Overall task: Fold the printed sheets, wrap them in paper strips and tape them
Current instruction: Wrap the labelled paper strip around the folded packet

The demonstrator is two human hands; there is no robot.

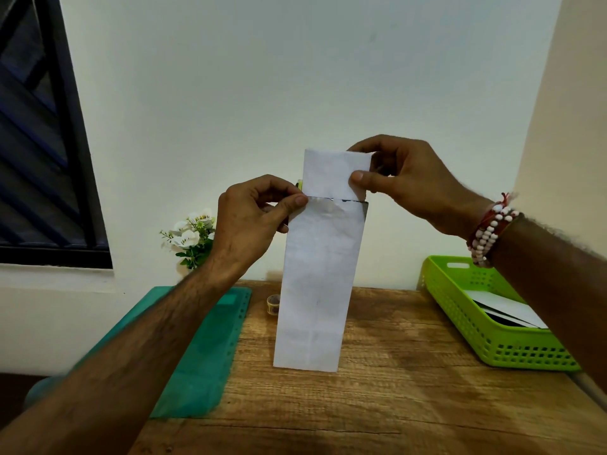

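Got the folded sheet (320, 284) held up over the middle of the bench (394, 405). My left hand (253, 218) pinches its left edge at the crease and my right hand (404, 178) pinches the top flap. The green basket (460, 310) sits at the bench's right.

My wooden worktop (394, 405) carries a green mat (203, 366) overhanging its left edge, a small tape roll (273, 304) near the far edge, and a lime-green basket (476, 336) at the far right corner, holding white sheets (502, 310).
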